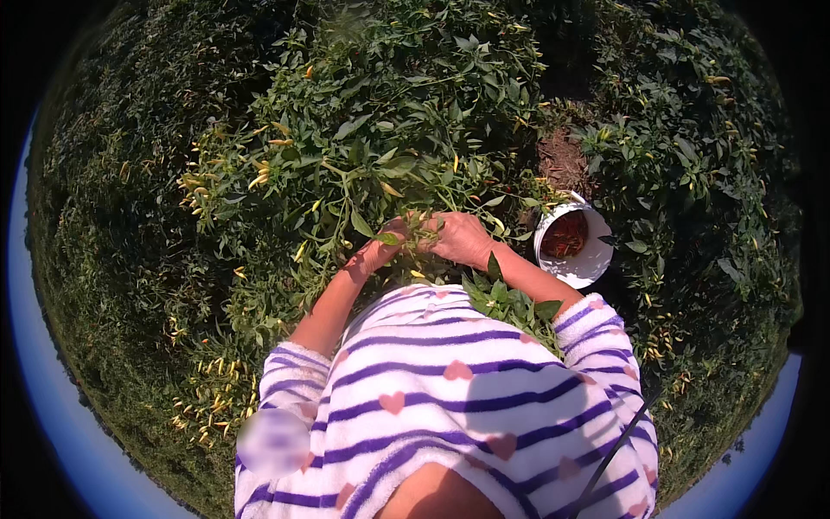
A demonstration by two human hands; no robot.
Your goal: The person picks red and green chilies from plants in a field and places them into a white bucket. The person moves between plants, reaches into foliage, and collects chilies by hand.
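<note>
Both hands are close together in the foliage of a chili pepper plant, just in front of my body. Leaves and thin stems partly cover my left hand, and its fingertips are hidden. My right hand is bent, its back facing up and its fingers pointing into the same leafy cluster. What lies between the fingers cannot be made out. Around the hands hang pale yellow chili peppers, one just above the left hand and another farther left.
To the right of my right forearm, a white plastic bucket leans in the plants, with red chili peppers inside. Bare soil shows beyond it. Dense pepper plants stand on both sides. Leafy branches press against my striped top.
</note>
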